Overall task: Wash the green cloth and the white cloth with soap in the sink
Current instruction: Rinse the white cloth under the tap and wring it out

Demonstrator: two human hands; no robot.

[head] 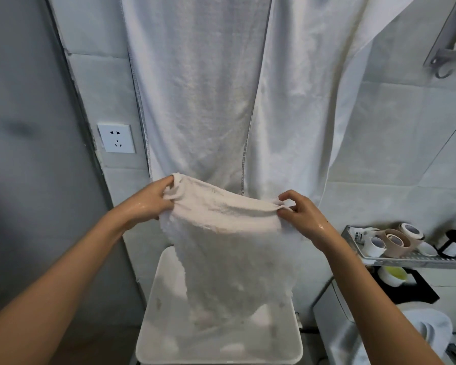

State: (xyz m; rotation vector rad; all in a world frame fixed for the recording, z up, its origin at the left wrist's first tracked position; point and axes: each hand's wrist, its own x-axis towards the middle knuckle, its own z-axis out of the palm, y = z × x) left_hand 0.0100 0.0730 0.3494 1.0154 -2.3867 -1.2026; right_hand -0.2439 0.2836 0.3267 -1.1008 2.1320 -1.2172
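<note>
A wet, off-white terry cloth [221,233] hangs stretched between two bare hands above a white square basin [153,325]. The left hand [149,200] grips the cloth's upper left corner in curled fingers; the right hand [300,212] pinches the upper right corner. The cloth's lower end blurs against the basin, so contact there is unclear. Behind the cloth hangs a large white towel [195,88], cut off at top. A wire shelf of tape rolls [395,241] sits right of the cloth.
</note>
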